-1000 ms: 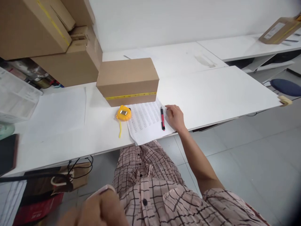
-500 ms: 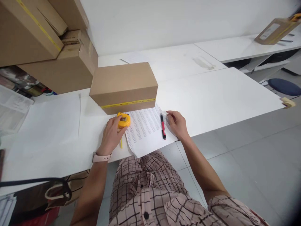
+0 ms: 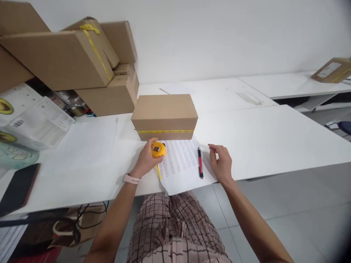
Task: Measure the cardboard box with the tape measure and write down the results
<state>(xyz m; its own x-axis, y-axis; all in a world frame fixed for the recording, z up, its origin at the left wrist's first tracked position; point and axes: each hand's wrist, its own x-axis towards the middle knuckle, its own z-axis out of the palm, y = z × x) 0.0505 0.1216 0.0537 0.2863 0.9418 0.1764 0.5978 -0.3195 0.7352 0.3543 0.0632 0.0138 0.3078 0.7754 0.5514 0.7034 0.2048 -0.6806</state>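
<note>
My left hand (image 3: 148,157) is closed around a yellow tape measure (image 3: 158,149), near the left edge of a printed sheet (image 3: 182,175). A short length of yellow tape shows below it, by the paper's edge. Behind the sheet stands a closed cardboard box (image 3: 166,124) with a yellow strip along its front, overlapping the paper's far end. A red and black pen (image 3: 200,162) lies on the right part of the sheet. To the right of the pen, my right hand (image 3: 221,160) rests by the paper's edge, fingers loosely bent and apart, with nothing visible in them.
Stacked cardboard boxes (image 3: 90,62) rise at the back left. Beside them are a white carton with avocado pictures (image 3: 41,120), blank paper (image 3: 85,142) and a dark phone-like slab (image 3: 20,190). Another box (image 3: 330,70) stands far right. The white table's (image 3: 274,142) front edge runs close to my body.
The view has shifted, showing more on the left. My right hand's fingers have lifted and opened away from the paper's edge. My left hand keeps hold of the tape measure.
</note>
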